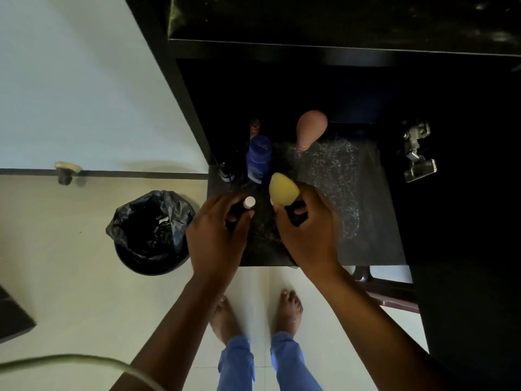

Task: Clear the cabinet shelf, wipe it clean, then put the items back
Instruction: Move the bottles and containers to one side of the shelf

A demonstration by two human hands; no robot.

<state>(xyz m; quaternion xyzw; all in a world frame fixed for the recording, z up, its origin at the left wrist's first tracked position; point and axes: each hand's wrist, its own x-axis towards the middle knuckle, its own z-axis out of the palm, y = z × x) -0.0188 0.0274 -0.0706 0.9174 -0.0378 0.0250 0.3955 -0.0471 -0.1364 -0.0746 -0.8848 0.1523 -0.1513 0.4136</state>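
Note:
A dark speckled cabinet shelf (338,176) lies below me. My left hand (217,235) is closed around a small dark bottle with a white cap (249,203) at the shelf's front left. My right hand (307,230) grips a yellow egg-shaped sponge (282,189) set on a dark holder. Behind them stand a blue bottle (258,159), a small dark bottle (226,172) and a thin bottle with an orange band (254,127). A pink teardrop sponge (310,129) stands further back.
A black bin with a bin liner (152,232) stands on the pale floor left of the shelf. A metal door hinge (417,150) is fixed on the cabinet's right wall. The white open door with a knob (67,170) is at the left. My bare feet are below.

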